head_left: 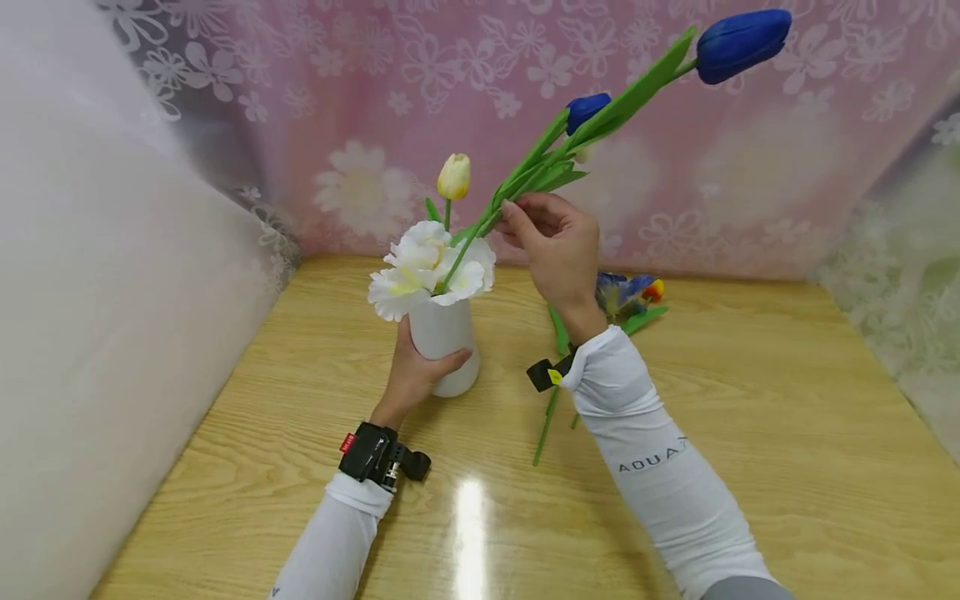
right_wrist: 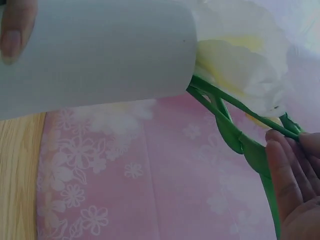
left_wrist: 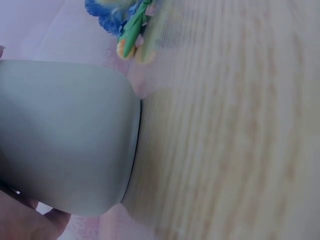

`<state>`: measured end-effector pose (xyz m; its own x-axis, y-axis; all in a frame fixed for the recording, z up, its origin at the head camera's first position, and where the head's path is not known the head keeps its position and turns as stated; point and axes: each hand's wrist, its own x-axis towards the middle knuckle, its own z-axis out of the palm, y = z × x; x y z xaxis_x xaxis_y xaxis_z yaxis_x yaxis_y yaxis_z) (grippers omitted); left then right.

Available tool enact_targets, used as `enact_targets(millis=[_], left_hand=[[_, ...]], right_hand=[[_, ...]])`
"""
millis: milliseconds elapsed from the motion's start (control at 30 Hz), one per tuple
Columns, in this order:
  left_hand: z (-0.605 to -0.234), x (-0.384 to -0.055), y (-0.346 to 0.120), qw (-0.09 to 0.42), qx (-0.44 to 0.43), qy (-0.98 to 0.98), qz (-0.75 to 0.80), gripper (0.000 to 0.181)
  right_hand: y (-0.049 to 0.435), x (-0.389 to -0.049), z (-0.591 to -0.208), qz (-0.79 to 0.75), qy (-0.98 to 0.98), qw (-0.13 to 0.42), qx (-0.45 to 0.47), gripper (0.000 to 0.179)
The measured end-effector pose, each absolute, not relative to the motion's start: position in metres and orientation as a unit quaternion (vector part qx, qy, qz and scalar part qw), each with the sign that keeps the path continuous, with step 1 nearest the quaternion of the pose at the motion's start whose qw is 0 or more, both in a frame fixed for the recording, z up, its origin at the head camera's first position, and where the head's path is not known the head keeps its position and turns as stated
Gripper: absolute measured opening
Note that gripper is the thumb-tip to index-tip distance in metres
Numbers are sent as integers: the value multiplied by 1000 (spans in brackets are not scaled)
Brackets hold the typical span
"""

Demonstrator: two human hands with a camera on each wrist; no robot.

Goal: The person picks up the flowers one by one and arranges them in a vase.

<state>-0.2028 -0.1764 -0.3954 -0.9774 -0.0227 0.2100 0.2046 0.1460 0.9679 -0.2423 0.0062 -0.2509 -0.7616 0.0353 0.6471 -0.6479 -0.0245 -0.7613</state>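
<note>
"So, what is the left grip (head_left: 422,367) doing?"

"It is curled round the lower part of a white vase (head_left: 444,333), its thumb lying across the side nearer the right grip. The vase's base is down at the surface (head_left: 795,417), though I cannot tell whether it touches."

"And the right grip (head_left: 558,246)?"

"Thumb and fingertips pinch a green stem (head_left: 463,260), above and to the right of the vase. Below the pinch, the stem slants down into the vase's mouth. Beyond the pinch, up and to the right, come long leaves (head_left: 633,98), a small blue tulip (head_left: 587,112) and, farthest from the grip, a big blue tulip (head_left: 744,47). I cannot tell whether both heads share one stem."

"What else does the vase hold?"

"White flowers (head_left: 408,279) spread over its rim, just above the left grip. A pale yellow tulip (head_left: 454,177) rises behind them, to the left of the right grip."

"Anything farther out?"

"Below the right grip, partly hidden by its wrist, a blue flower (head_left: 617,293) and a red-and-yellow bud (head_left: 654,291) lie on the surface. Behind both grips hangs a pink curtain (head_left: 300,158) with a white floral print. White sleeves (head_left: 637,450) cover both forearms."
</note>
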Motion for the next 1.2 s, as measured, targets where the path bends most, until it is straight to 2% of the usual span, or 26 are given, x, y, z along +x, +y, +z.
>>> enact_targets(millis=[367,667,900,1200], left_hand=[[-395,-203,-176,83,-60,-755,-648,83],[-397,-203,-176,97,-84,-747,-653,84],[-398,-203,-176,90,-86,-743,-658,85],[-399,-203,-176,92,-84,-746,-654,80]], right_hand=[[0,-250,-259,554,-785,156,228,21],[-4,-249,-255,406,-876,101,241,20],[-5,-246,-257,359,-895,117,239,19],[-7,-248,-269,389,-883,154,214,26]])
